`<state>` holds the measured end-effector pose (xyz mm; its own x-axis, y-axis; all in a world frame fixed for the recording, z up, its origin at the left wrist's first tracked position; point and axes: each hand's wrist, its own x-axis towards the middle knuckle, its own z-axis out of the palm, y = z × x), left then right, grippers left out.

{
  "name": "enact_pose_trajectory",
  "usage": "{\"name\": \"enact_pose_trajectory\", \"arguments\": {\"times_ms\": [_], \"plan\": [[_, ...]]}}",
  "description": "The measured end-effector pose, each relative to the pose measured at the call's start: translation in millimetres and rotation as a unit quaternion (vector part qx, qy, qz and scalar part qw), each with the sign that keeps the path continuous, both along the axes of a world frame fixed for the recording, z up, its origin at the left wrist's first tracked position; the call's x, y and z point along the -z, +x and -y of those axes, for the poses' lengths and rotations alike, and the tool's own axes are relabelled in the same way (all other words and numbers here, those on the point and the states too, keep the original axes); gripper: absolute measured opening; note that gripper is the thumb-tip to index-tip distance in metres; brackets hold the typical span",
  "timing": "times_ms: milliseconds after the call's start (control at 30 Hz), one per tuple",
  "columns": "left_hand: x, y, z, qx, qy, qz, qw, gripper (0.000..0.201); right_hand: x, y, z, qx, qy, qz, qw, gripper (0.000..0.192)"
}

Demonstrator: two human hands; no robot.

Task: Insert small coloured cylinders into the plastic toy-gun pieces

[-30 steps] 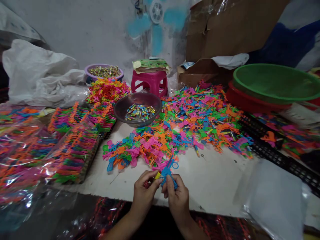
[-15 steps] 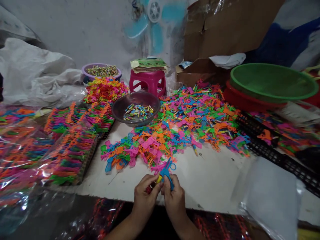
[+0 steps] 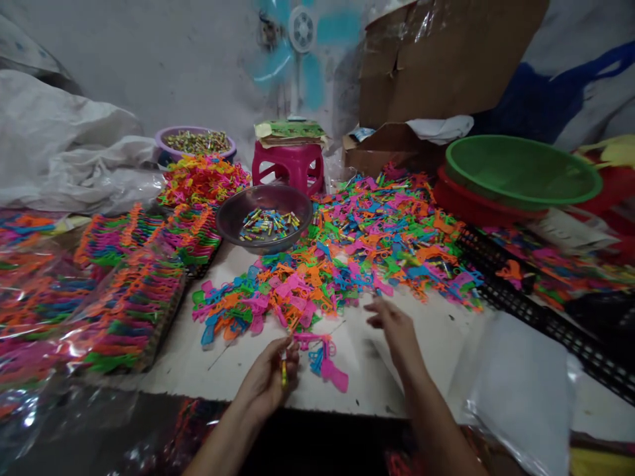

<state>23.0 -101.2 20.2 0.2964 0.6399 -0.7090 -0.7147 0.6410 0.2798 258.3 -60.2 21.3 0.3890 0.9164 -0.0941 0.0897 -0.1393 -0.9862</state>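
Note:
My left hand is near the front edge of the table, fingers curled around a small yellow patterned tube. Just right of its fingertips is a pink toy gun, its barrel end close to them; I cannot tell whether they touch. A blue plastic piece shows partly behind the pink one. My right hand reaches over the table, fingers loosely apart with nothing visible in them, near the front of a big pile of colourful toy guns.
A dark bowl of small tubes stands beyond the pile, before a pink stool. Packed rows of toys lie left. To the right are clear plastic bags, a black perforated strip and a green basin.
The hands have parted: the right has moved right and forward, away from the blue toy gun both were on. A pink toy gun and a blue piece now show between the hands.

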Motion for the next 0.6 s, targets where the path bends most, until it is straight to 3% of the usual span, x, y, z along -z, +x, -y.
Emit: {"name": "enact_pose_trajectory", "arguments": {"times_ms": [133,233,367,433,500,600], "plan": [[2.4,-3.0,0.7,-0.014,0.008,0.031,0.999,0.032,27.7,-40.1,44.6,-0.195,-0.006,0.237,0.952,0.043],[5.3,-1.6,1.2,-0.005,0.027,0.003,1.000,0.036,40.5,-60.0,65.7,-0.205,-0.020,0.304,0.930,0.058],[9.9,2.0,4.3,0.024,0.035,-0.012,0.999,0.033,45.5,-56.9,62.5,-0.124,-0.066,0.237,0.961,0.060],[11.6,5.0,9.0,0.038,0.044,-0.022,0.998,0.038,43.0,-52.7,56.6,-0.077,-0.048,0.168,0.982,0.059],[11.7,8.8,14.8,0.065,0.068,-0.037,0.995,0.042,37.0,-52.5,52.4,-0.058,-0.018,0.080,0.995,0.046],[7.4,15.0,22.0,0.101,0.130,-0.061,0.985,0.044,24.7,-61.1,51.9,-0.081,-0.009,-0.053,0.995,0.027]]}}
